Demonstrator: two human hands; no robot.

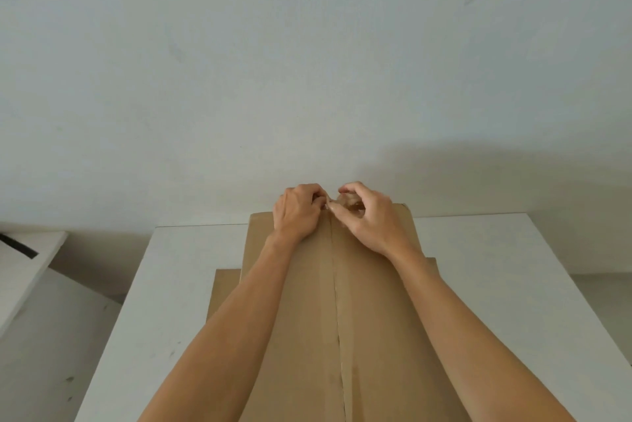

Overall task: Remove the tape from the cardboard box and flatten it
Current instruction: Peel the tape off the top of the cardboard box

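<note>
The box (307, 302) stands on a white table (143, 302), its centre seam running near to far; no writing or label is legible on it. At the far end of the seam, the left hand (298, 213) and right hand (367, 216) are both curled, fingers pinching crumpled tape (345, 200) between them.

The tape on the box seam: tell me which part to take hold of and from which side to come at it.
Grip the loosened, bunched-up end of the tape at the far edge of the cardboard box, where both hands meet. Come from above the far end and pull back along the centre seam, since the tape ran lengthwise there. The left hand can press on the flap while the right hand pinches.
</note>
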